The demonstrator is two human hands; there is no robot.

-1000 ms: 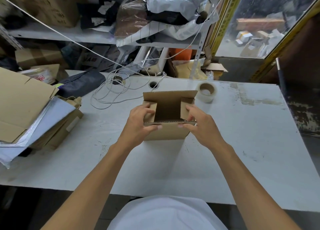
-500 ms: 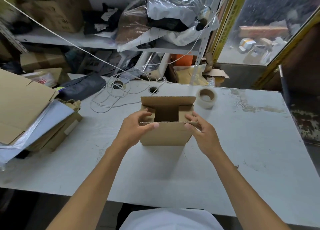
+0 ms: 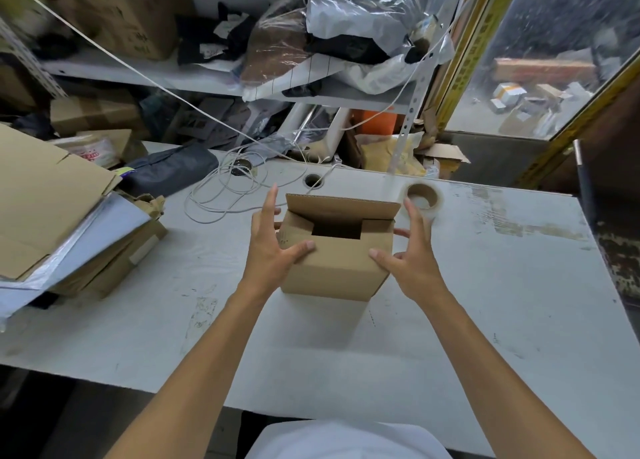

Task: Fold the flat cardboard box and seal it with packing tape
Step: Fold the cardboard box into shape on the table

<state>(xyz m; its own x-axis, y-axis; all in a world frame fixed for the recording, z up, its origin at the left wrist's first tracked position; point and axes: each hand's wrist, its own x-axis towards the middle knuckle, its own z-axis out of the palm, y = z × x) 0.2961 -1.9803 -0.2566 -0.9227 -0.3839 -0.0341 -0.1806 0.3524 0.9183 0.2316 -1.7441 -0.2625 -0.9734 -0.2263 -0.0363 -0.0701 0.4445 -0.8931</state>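
Observation:
A small brown cardboard box [image 3: 334, 266] stands upright on the white table [image 3: 485, 302] in front of me. Its near flap and both side flaps lie folded down, leaving a dark gap in the middle, and the far flap [image 3: 343, 207] still stands up. My left hand [image 3: 268, 247] is at the box's left side with straight fingers and its thumb pressing on the near flap. My right hand [image 3: 410, 256] mirrors it at the right side, thumb on the flap. A roll of clear packing tape [image 3: 423, 197] lies flat just behind my right fingertips.
A stack of flat cardboard and plastic sheets [image 3: 52, 216] covers the table's left end. A coil of white cable [image 3: 228, 192] lies behind the box near a round cable hole [image 3: 312, 180]. Cluttered shelves rise behind the table.
The near flap has been pushed down over the two side flaps. Both hands have opened and slid out to the box's sides, fingers now pointing away from me.

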